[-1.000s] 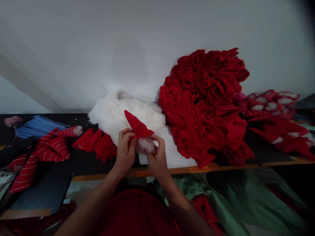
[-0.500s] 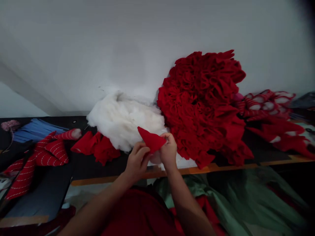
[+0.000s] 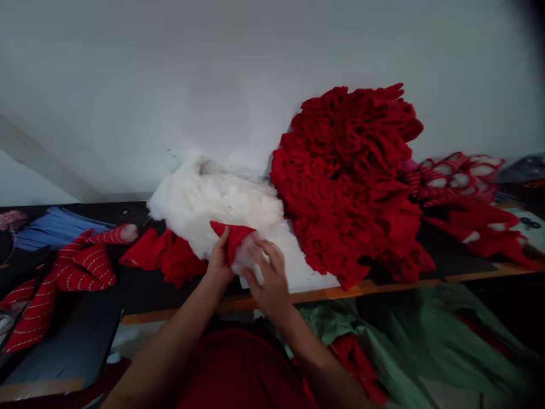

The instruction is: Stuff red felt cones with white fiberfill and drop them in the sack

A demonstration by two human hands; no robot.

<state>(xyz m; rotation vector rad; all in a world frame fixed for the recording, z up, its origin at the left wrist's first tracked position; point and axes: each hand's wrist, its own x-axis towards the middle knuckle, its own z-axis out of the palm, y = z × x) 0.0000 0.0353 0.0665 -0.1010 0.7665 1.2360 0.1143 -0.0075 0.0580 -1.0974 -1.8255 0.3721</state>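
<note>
Red felt cone (image 3: 233, 236) sits pinched in the left hand (image 3: 220, 262), just in front of the white stuffing heap (image 3: 213, 205); the right hand (image 3: 267, 275) presses a white tuft (image 3: 244, 257) at its mouth. Stuffing looks underway; next calls for pushing deeper. Table edge (image 3: 340, 292) lies near below the heap, red cone pile (image 3: 353, 176) crowding its right

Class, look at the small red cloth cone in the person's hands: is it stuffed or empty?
Partly stuffed: white filling shows at the open end of the red cone.
</note>
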